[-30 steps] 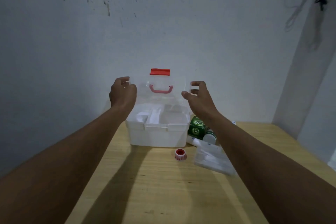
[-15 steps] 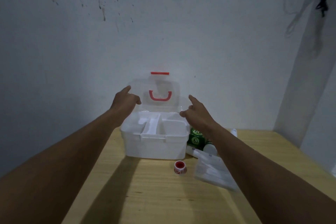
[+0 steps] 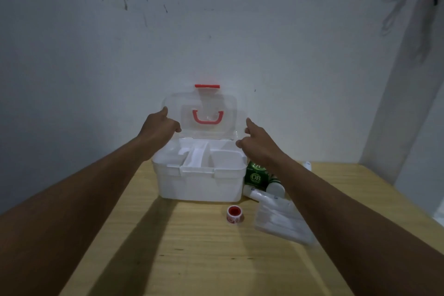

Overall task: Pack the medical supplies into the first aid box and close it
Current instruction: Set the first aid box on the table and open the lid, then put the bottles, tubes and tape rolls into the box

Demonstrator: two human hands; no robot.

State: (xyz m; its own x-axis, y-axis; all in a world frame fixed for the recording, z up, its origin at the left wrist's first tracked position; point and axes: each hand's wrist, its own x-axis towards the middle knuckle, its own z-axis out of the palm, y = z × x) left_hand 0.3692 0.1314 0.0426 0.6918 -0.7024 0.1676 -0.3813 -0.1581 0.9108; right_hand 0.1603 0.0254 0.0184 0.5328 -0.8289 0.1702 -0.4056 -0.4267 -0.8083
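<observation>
The white first aid box (image 3: 199,182) stands on the wooden table (image 3: 192,252) against the wall, and its divided inner tray is exposed. Its clear lid (image 3: 225,113), with a red handle (image 3: 207,119) and a red latch (image 3: 207,86), stands upright. My left hand (image 3: 158,130) pinches the lid's left edge between thumb and fingers. My right hand (image 3: 254,144) hovers at the lid's right edge with its fingers apart and index finger raised. Right of the box lie a green carton (image 3: 255,174), a white bottle (image 3: 276,187), a bandage roll (image 3: 254,194), a red-and-white tape roll (image 3: 234,214) and a clear packet (image 3: 281,222).
A grey wall rises directly behind the box. The table's right edge runs close to a second wall at the right. A small white item (image 3: 307,165) lies behind my right forearm. Bare wood lies in front of the box.
The lid has swung from half raised to fully upright near the wall. Both hands followed it back and down, and my right hand's fingers have spread.
</observation>
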